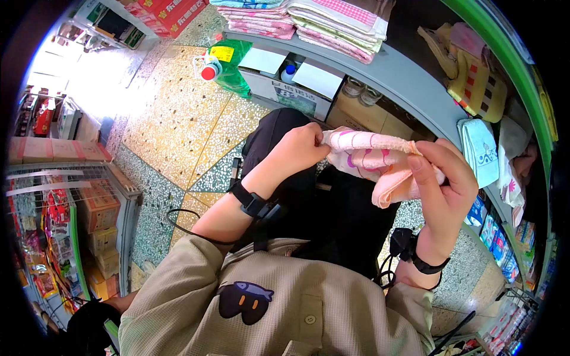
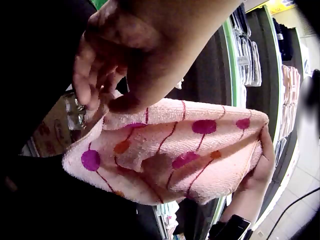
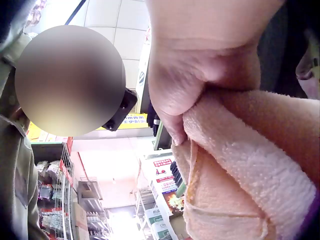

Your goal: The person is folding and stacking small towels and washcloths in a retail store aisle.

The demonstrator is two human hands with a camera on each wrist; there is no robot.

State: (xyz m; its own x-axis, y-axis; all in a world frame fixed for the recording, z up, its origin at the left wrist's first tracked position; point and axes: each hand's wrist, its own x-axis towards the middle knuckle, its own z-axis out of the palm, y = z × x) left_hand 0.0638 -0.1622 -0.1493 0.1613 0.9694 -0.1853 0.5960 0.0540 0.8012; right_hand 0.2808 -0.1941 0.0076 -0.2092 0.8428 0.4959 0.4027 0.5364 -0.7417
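Observation:
Both hands hold a pink towel [image 1: 371, 143] stretched between them above the person's lap. Its face carries magenta and orange dots on thin dark red lines, plain in the left wrist view on the towel [image 2: 175, 150]. The left hand [image 1: 300, 145] pinches one end, fingers curled over the edge. At the other end the right hand [image 1: 448, 178] grips a corner between thumb and fingers. A peach-coloured part of the towel hangs folded below the right thumb. In the right wrist view the right hand [image 3: 200, 85] holds the hemmed edge of the towel [image 3: 225, 170].
Folded towels [image 1: 338, 24] lie stacked on a grey shelf [image 1: 409, 77] ahead. A green jug [image 1: 231, 65] with a red cap stands on the floor beside an open carton [image 1: 291, 89]. More folded cloths [image 1: 478, 151] lie at the right. A wire rack [image 1: 65, 207] with packaged goods stands left.

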